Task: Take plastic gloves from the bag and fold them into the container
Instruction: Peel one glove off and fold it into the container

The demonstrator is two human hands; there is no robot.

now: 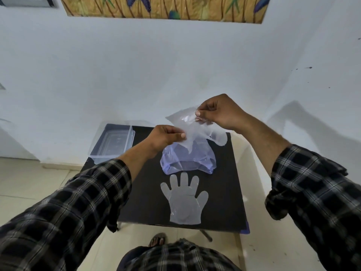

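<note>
My black table stands against the pale wall; a painting hangs high, cream floor tiles left.

Black table, plaid black-and-white sleeves

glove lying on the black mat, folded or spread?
Spread. The glove on the mat lies flat on the black mat, all five digits splayed, cuff toward the person, no crease or overlap visible.

Both arms reach forward; the left hand and the higher right hand are raised, each pinching with thumb and fingertips.
</note>
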